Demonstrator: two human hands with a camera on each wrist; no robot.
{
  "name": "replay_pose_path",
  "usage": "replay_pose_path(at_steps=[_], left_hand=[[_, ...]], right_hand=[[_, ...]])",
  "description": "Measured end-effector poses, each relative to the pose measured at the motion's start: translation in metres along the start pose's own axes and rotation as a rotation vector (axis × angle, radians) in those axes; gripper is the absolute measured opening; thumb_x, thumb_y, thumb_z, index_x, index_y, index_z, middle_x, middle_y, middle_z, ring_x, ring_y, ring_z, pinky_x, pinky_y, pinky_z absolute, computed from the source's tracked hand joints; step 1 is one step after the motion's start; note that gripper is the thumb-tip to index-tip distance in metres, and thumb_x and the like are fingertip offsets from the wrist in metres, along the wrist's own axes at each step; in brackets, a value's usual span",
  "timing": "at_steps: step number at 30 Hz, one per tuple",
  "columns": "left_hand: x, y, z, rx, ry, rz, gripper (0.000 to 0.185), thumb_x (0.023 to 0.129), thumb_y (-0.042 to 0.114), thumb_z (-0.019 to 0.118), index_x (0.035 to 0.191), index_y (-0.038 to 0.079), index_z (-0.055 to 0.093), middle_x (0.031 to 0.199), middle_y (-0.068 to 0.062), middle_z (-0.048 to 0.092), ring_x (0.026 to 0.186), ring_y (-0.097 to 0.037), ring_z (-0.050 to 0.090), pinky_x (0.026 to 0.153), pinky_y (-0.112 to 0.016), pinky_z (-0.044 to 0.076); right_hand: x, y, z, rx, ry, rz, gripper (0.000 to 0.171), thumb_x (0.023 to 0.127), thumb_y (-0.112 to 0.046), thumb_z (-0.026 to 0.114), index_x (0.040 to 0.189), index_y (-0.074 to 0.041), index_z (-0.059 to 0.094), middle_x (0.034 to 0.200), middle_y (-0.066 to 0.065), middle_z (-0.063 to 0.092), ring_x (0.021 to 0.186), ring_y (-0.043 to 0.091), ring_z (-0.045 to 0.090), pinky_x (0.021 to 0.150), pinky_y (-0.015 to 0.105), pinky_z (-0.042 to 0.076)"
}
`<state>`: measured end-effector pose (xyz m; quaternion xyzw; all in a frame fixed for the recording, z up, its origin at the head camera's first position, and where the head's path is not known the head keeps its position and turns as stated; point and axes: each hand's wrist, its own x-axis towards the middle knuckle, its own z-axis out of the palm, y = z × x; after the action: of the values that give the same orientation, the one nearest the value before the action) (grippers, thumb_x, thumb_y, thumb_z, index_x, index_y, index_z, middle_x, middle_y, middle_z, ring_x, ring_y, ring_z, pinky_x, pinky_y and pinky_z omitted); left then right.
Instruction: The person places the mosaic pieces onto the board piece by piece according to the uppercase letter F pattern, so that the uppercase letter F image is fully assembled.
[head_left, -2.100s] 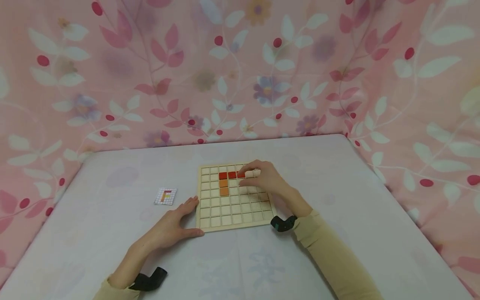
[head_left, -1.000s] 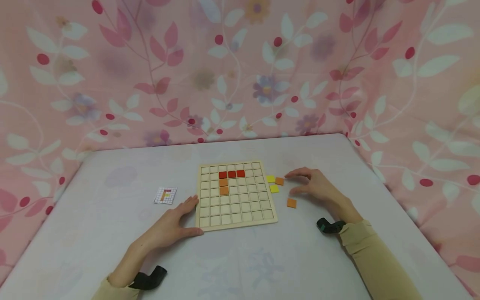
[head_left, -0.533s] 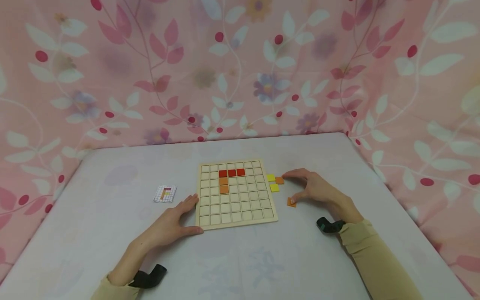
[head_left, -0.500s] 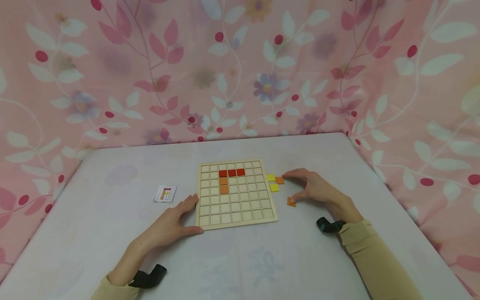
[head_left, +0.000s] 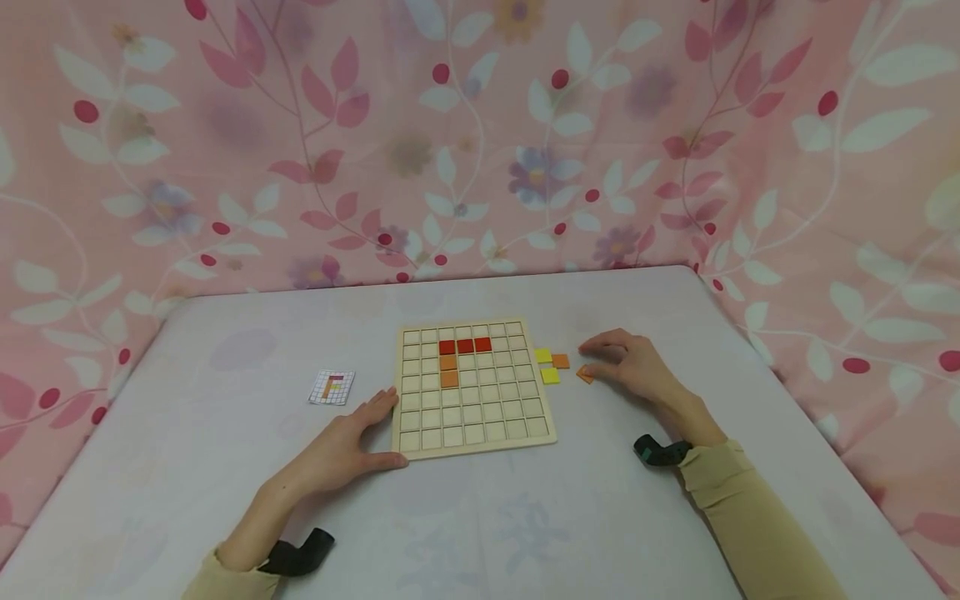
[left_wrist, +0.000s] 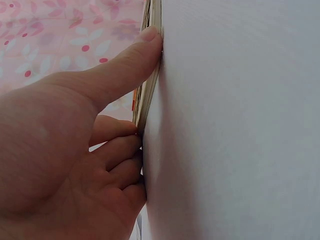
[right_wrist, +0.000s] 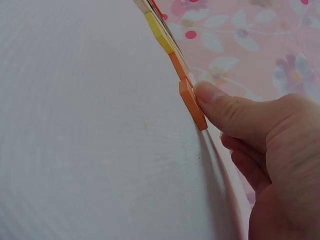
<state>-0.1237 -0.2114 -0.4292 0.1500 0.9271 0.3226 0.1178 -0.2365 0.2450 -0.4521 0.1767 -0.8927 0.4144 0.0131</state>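
A wooden grid board (head_left: 491,411) lies on the table with three red tiles (head_left: 465,346) in a row and two orange tiles (head_left: 448,371) below the leftmost. My left hand (head_left: 348,446) rests at the board's near left corner, thumb on the near edge and fingertips along the left side. To the right of the board, my right hand (head_left: 637,367) has its thumb on a loose orange tile (right_wrist: 192,106) that lies turned on the table. Its other fingers are held apart from that tile. Another orange tile (head_left: 560,361) and two yellow tiles (head_left: 551,377) lie close by.
A small pattern card (head_left: 332,387) with a printed grid lies left of the board. The table (head_left: 480,533) has a white cloth, and a pink floral curtain (head_left: 480,142) hangs behind and beside it.
After placing a red tile, my right hand has moved right to the loose tiles. Its thumb came onto the nearest orange tile and slid it away from me. The left hand stays put.
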Motion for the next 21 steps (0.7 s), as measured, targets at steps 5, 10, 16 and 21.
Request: replay_pose_path(at_steps=[5,10,16,21], left_hand=[[0.0,0.0,0.0,-0.003,0.001,-0.003,0.099,0.071,0.055,0.074,0.149,0.017,0.027,0.155,-0.001,0.022,0.143,-0.027,0.017,0.112,-0.053,0.019],[0.001,-0.002,0.0,0.0,0.001,-0.001,0.099,0.071,0.056,0.074,0.149,0.017,0.027,0.155,-0.001,0.022,0.143,-0.026,0.017,0.112,-0.052,0.02],[0.001,-0.003,0.001,0.004,0.0,0.001,0.1,0.07,0.058,0.073,0.149,0.017,0.027,0.155,0.0,0.022,0.143,-0.026,0.017,0.112,-0.053,0.02],[0.001,-0.001,0.0,0.011,-0.001,0.0,0.099,0.07,0.058,0.073,0.149,0.017,0.028,0.155,-0.001,0.023,0.143,-0.027,0.018,0.112,-0.053,0.02]], right_hand=[[-0.002,-0.008,-0.005,0.059,-0.082,-0.054,0.031,0.08,-0.016,0.076,0.109,-0.012,0.068,0.109,0.004,0.066,0.112,0.022,0.055,0.104,0.051,0.034],[-0.007,-0.027,-0.013,0.11,-0.151,-0.082,0.033,0.08,0.003,0.069,0.112,0.0,0.064,0.112,0.015,0.064,0.113,0.032,0.053,0.105,0.054,0.031],[-0.006,-0.019,-0.011,0.097,-0.128,-0.071,0.031,0.079,-0.002,0.073,0.109,-0.004,0.066,0.11,0.013,0.065,0.111,0.029,0.055,0.104,0.053,0.033],[-0.002,0.004,-0.005,0.077,-0.123,-0.084,0.032,0.079,-0.016,0.076,0.109,-0.016,0.068,0.11,-0.001,0.066,0.111,0.015,0.055,0.104,0.042,0.035]])
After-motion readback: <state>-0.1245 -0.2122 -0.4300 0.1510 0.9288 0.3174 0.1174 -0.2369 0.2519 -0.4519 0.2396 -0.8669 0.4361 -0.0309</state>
